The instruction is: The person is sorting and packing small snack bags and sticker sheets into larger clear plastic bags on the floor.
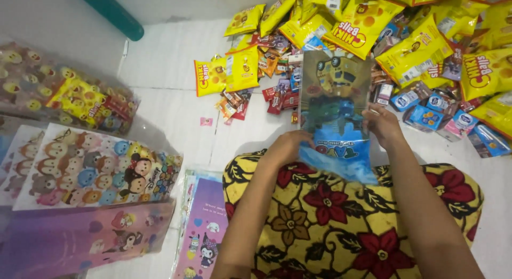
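Ok, both hands up on the printed plastic bag (336,111), held upright over my lap, just short of the yellow snack-pack heap (426,39). Left hand (288,145) pinches the bag's lower left edge, fingers closed on the film. Right hand (381,124) grips the right edge about mid-height, thumb in front. Bag looks flat, blue at the bottom, cartoon bus print up top; can't tell whether the mouth is open yet.

My read: I'm readying the bag for filling. To do it well I'd keep tension between the 2 grips so the film doesn't fold, and rub the top layers apart w/ the thumb.

Small sachets and bars (277,95) lie left of the bag, at the heap's near edge. Cartoon-print bags (90,169) are stacked well left of the heap.
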